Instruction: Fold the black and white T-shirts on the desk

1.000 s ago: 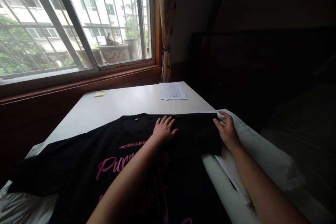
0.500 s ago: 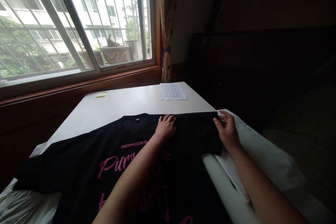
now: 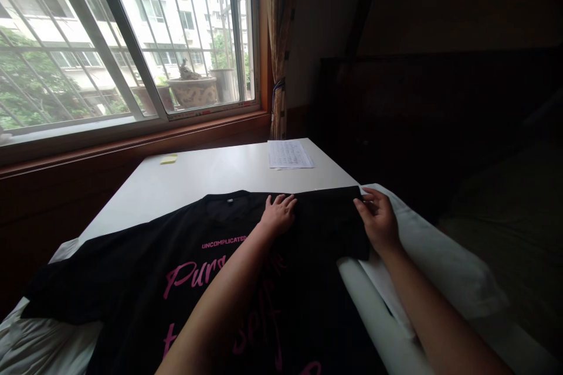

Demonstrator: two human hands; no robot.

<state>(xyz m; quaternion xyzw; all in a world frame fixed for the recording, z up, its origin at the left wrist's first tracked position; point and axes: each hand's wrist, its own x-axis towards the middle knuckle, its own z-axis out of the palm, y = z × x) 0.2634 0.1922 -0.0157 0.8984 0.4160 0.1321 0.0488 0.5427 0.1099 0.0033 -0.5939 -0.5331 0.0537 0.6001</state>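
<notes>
A black T-shirt (image 3: 132,258) with pink lettering lies spread face up, its collar toward the window and its sleeves out to both sides. My left hand (image 3: 280,214) rests on its shoulder seam to the right of the collar, fingers spread and bent over the top edge. At the end of the right sleeve, my right hand (image 3: 379,217) pinches the upper corner of the cuff between thumb and fingers. My left forearm crosses over the lettering and hides part of it.
The white table (image 3: 211,167) carries printed sheets (image 3: 290,154) and a yellow note (image 3: 169,159) at its far side. White cloth (image 3: 440,252) hangs at the right; pale crumpled fabric (image 3: 48,345) lies lower left. A barred window and curtain (image 3: 278,53) stand behind.
My right hand has shifted slightly left with the sleeve's end, and the sleeve's top edge now tilts a little. My left hand has barely moved, its fingers slightly more spread.
</notes>
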